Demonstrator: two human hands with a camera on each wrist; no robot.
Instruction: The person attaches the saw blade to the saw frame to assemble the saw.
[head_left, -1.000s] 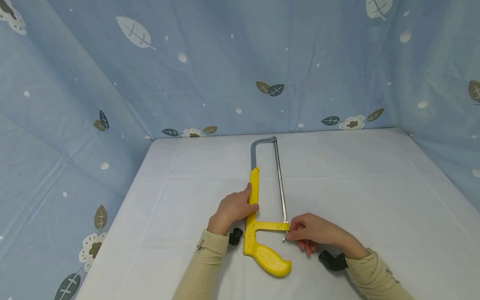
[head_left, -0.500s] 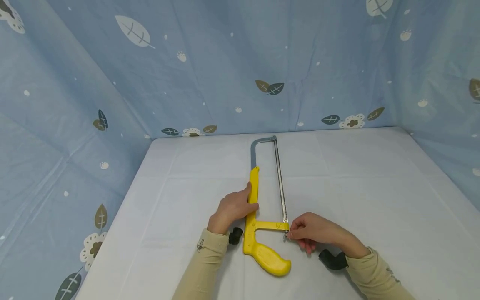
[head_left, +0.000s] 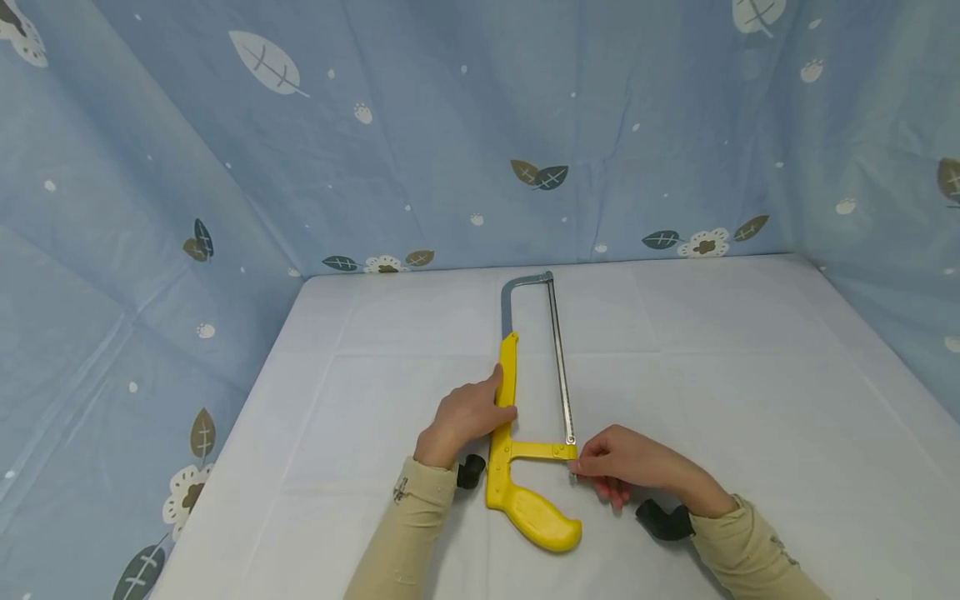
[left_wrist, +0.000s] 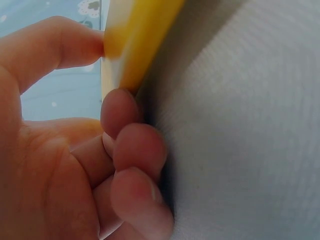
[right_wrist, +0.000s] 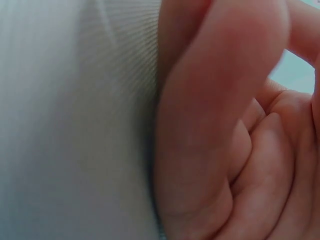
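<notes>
A hacksaw [head_left: 507, 379] with a yellow handle and grey front bow lies flat on the white-covered table. Its metal blade [head_left: 559, 358] runs along the right side. My left hand [head_left: 467, 419] grips the yellow frame, thumb on the near side; the left wrist view shows its curled fingers [left_wrist: 140, 150] against the frame's edge. At the blade's near end, my right hand [head_left: 626, 462] pinches the small wing nut [head_left: 573, 478] below the yellow crossbar. Only curled fingers [right_wrist: 200, 125] show in the right wrist view, close to the cloth; the nut is hidden there.
White cloth covers the table [head_left: 735, 350]. A blue leaf-patterned curtain [head_left: 450, 125] hangs along its back and sides. A black wrist-worn piece [head_left: 666, 521] sits by the right cuff, another black piece [head_left: 471, 472] by the left.
The wing nut has turned between the right thumb and fingers, its wings showing at different angles. The left hand and hacksaw have stayed in nearly the same place.
</notes>
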